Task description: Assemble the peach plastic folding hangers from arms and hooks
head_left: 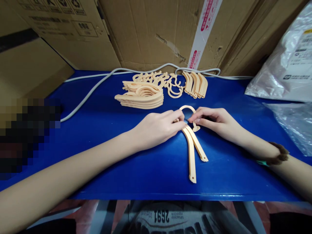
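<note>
My left hand (162,128) is closed, its thumb and fingers pinching the upper ends of two cream plastic hanger arms (192,159). The arms fan apart toward the table's front edge, each with a small hole near its lower end. A cream hanger hook (187,107) curves up between my two hands. The fingertips of my right hand (215,120) close on the hook's right side, just above its small flat foot. My left fingers hide the joint where the arms come together, and I cannot tell whether the hook is fixed to them.
Behind my hands on the blue table (136,175) lie stacked cream hangers (143,101), a heap of loose hooks (175,92) and a row of hanger arms (196,85). A white cable (90,97) runs behind them. Cardboard boxes (156,32) wall the back; plastic bags (280,78) stand right.
</note>
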Tool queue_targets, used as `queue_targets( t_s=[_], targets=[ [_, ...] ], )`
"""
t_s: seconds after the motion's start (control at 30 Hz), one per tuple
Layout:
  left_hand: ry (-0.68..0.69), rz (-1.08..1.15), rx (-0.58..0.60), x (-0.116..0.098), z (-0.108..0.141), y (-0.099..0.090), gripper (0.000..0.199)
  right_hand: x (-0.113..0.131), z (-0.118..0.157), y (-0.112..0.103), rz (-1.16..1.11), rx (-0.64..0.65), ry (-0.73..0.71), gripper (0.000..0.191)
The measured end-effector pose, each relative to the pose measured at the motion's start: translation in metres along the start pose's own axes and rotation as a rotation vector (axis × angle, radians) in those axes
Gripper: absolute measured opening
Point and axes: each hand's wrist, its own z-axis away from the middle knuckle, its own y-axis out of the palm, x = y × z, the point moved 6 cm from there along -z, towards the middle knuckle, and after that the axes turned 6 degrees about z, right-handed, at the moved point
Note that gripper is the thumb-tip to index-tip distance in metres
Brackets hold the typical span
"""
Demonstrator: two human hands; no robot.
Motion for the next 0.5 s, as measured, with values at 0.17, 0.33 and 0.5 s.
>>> queue_targets(
  t_s=[0.17,0.33,0.5],
  targets=[
    [0.103,-0.119,0.006,-0.007,0.0,-0.002,0.026,-0.002,0.0,-0.001,-0.011,-0.02,-0.001,0.014],
    [0.226,-0.25,-0.027,-0.014,0.0,-0.006,0.031,-0.003,0.002,-0.005,-0.039,-0.097,0.011,0.013],
    [0.243,-0.312,-0.077,-0.015,-0.002,-0.011,0.028,-0.001,0.003,-0.008,-0.06,-0.152,0.033,0.012]
  ],
)
